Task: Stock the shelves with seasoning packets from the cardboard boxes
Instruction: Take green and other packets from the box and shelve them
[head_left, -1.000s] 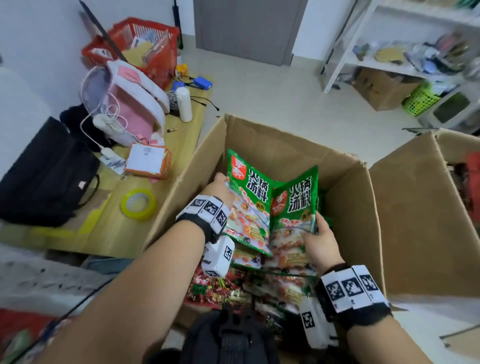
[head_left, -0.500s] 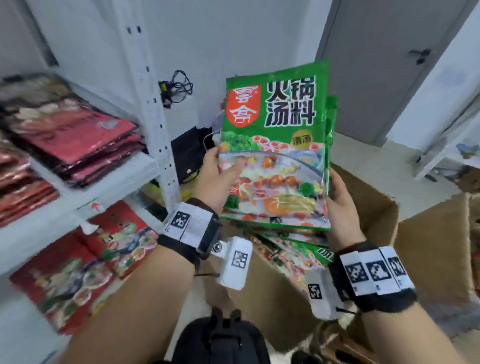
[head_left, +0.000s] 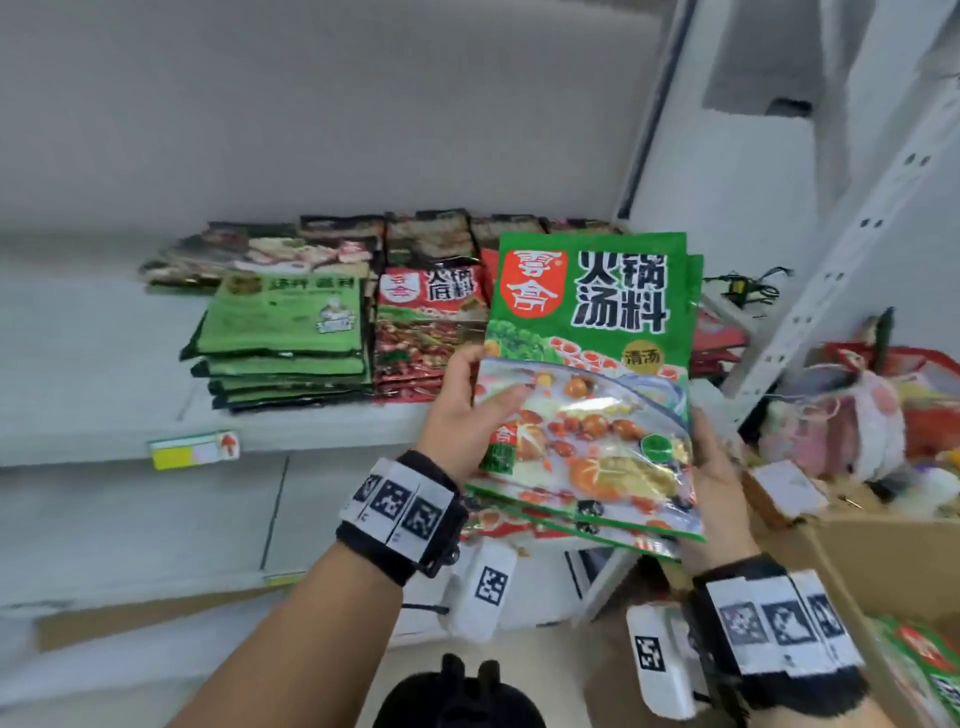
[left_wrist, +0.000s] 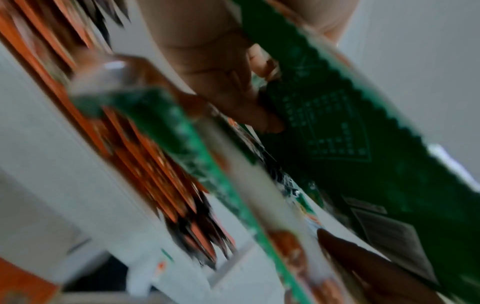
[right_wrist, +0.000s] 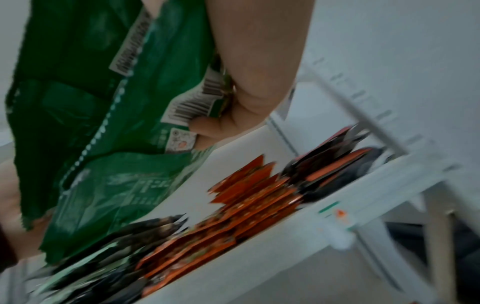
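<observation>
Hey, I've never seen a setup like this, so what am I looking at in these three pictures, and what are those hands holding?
No machine here: a person wears one camera on the head and one on each wrist. The head view looks down at both hands. The left hand and right hand together grip a bundle of green plastic hotpot soup packets in front of a white metal shelf. On the shelf lie a stack of green packets, a stack of red packets and darker packets behind. The blurry wrist views show the bundle's back from below, beside the fingers.
</observation>
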